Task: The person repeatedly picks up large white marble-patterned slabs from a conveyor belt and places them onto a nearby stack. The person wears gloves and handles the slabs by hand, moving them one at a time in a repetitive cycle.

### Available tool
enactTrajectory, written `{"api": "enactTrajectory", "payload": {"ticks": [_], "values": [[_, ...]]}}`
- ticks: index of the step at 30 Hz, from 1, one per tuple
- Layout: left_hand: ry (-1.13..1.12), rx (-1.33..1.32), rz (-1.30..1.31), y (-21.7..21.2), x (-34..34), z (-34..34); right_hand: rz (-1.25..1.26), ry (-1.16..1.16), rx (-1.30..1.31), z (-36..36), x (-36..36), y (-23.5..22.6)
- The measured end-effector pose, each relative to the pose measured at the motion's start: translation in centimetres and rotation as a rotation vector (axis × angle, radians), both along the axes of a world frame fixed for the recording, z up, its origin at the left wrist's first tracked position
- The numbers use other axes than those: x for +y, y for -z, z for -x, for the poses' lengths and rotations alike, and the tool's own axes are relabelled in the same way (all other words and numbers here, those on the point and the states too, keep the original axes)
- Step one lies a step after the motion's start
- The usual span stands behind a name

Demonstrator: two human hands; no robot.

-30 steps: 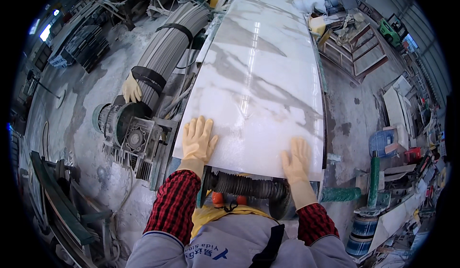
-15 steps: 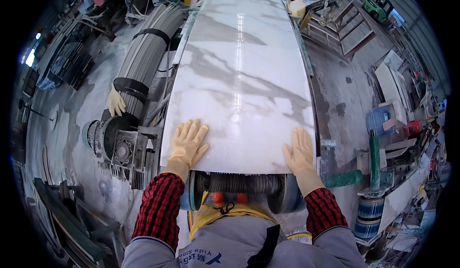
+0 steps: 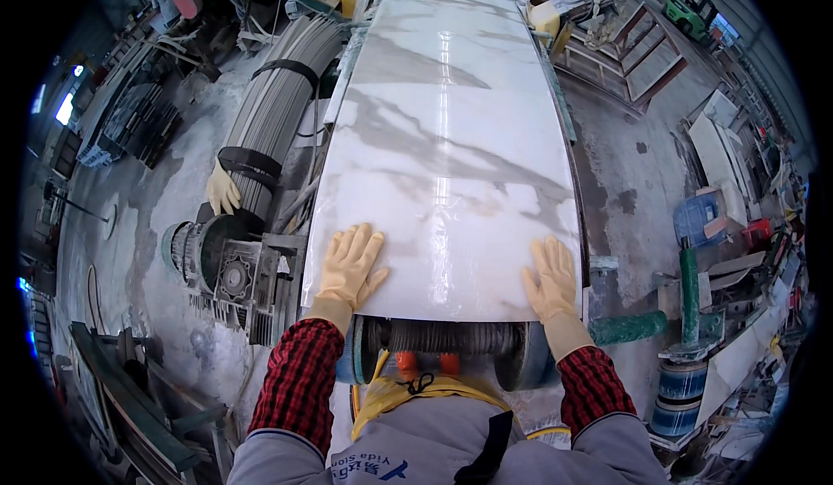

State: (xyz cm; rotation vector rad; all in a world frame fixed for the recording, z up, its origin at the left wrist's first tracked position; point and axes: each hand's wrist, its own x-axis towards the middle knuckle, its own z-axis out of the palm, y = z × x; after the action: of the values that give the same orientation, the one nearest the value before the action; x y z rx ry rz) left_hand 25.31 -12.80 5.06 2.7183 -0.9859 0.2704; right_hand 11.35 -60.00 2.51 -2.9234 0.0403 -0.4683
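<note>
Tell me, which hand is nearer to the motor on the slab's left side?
Left. The left hand rests on the slab, right of the motor; the right hand lies near the slab's opposite edge, farther away.

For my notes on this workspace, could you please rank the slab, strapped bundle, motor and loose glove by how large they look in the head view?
1. Slab
2. Strapped bundle
3. Motor
4. Loose glove

This ranks apparent size only.

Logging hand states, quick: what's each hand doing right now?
Left hand: open, palm down on the slab, holding nothing.
Right hand: open, palm down on it too, holding nothing.
</note>
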Motion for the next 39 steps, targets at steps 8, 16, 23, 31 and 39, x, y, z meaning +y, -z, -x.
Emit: {"api": "enactTrajectory", "payload": {"ticks": [8, 16, 23, 31, 39], "values": [[-0.049, 0.015, -0.121, -0.2, -0.4, 0.5, -0.016, -0.059, 0.059, -0.3, -0.3, -0.6], [-0.034, -0.041, -0.084, -0.2, -0.1, 0.8, -0.086, -0.118, 0.010, 0.2, -0.5, -0.8], [-0.011, 0.012, -0.033, -1.3, -0.3, 1.1, -0.071, -0.113, 0.004, 0.3, -0.6, -0.4], [-0.024, -0.009, -0.040, -0.9, -0.1, 1.5, -0.069, -0.115, -0.013, 0.7, -0.5, -0.3], [-0.036, 0.006, -0.072, -1.3, -0.2, 1.9, -0.102, -0.083, -0.028, 1.2, 0.0, -0.9]]}}
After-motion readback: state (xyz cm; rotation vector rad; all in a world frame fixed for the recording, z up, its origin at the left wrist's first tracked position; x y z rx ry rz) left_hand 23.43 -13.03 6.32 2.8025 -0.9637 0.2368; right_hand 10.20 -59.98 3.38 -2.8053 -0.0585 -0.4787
